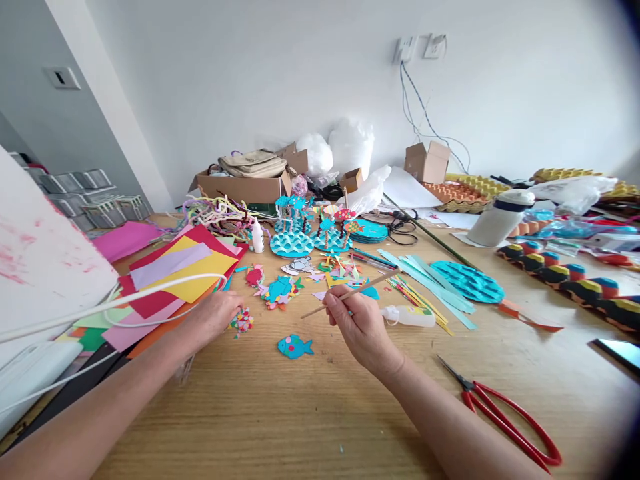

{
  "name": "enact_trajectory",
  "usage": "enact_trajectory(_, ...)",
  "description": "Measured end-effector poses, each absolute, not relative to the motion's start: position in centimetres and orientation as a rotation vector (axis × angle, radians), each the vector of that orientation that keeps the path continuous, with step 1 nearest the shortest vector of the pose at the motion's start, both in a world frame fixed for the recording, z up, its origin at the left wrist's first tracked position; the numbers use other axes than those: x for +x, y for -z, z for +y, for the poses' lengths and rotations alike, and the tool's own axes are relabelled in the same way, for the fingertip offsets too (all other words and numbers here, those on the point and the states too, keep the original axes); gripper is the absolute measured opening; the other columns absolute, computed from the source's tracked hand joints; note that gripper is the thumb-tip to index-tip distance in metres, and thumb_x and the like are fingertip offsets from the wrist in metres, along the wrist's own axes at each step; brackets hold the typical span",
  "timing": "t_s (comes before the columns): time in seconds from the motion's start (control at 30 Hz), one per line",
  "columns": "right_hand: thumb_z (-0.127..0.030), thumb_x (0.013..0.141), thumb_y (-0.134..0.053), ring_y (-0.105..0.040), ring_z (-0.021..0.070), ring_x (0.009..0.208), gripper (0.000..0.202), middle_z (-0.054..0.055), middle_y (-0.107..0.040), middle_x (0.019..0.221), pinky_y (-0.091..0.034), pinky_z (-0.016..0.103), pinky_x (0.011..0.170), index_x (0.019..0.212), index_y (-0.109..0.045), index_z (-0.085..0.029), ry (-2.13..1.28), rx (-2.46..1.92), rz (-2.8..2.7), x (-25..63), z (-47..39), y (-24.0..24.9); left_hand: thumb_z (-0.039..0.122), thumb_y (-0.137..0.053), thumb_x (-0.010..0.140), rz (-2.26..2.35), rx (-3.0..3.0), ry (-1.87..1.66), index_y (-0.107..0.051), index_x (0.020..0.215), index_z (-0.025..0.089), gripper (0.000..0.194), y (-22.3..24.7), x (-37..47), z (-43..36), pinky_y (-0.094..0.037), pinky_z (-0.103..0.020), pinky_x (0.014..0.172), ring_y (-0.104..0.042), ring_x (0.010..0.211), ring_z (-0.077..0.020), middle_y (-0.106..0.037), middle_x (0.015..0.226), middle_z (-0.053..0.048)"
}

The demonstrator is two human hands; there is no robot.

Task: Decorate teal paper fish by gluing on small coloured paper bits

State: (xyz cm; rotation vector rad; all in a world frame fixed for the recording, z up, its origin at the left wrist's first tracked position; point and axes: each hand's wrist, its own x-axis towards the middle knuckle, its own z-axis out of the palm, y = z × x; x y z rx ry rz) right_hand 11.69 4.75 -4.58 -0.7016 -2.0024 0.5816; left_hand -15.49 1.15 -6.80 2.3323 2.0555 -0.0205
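My right hand (355,323) grips a thin wooden stick (367,283), which slants with its lower tip to the left over the table. My left hand (220,313) reaches to a small heap of coloured paper dots (243,320); its fingers are curled together, and whatever they pinch is hidden. Between the hands lies a flat blue paper fish (295,346) with pink, red and green dots. Behind it is a pile of cut-out paper fish (280,291). A glue bottle (413,316) rests on its side just right of my right hand.
Red-handled scissors (500,407) lie at the right front. Coloured paper sheets (175,273) are stacked at left, crossed by a white cable (150,291). Paper strips (435,283), a blue egg-tray disc (467,281) and a white tumbler (500,217) stand or lie to the right.
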Motion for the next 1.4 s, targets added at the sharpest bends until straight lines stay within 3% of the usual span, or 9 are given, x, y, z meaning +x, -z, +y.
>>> enact_trajectory(1.4,-0.026,0.087,-0.036,-0.049,0.0098,0.053,0.024,-0.001,-0.049,0.058,-0.038,0.019,0.051,0.066,-0.046,-0.019,-0.581,-0.736,-2.056,11.51,4.64,4.56,0.013,-0.040,0.084,2.054,2.420,0.076,-0.059,0.077,0.018,0.021,6.61,-15.06,0.82,-0.040,-0.026,0.067,-0.056,0.074,-0.0170,-0.059,0.076,-0.003)
